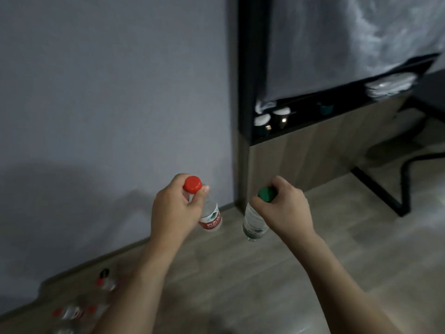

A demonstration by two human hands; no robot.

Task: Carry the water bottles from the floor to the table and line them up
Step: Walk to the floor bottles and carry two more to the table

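Note:
My left hand (173,208) grips the neck of a clear bottle with a red cap and red label (210,216), which hangs above the floor. My right hand (284,208) grips the neck of a clear bottle with a green cap and dark green label (254,222), also lifted off the floor. Both bottles hang roughly upright, side by side, apart from each other. Several more bottles (72,312) with red caps stand on the floor at the lower left, blurred. A dark table (431,92) shows at the right edge.
A grey wall (108,92) fills the left. A black-framed shelf unit (301,116) with cups and white items stands ahead, over a wood panel. A black table leg (378,189) and a black cable (407,169) lie on the wooden floor (240,273) at right.

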